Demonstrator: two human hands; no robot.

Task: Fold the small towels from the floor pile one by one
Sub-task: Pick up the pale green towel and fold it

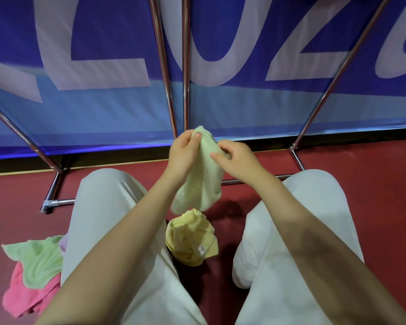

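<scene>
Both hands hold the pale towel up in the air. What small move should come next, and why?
Probably slide the hands apart along the top edge to spread it. The left hand and right hand pinch the pale towel close together, so it hangs bunched above the yellow towel and cannot be folded yet.
</scene>
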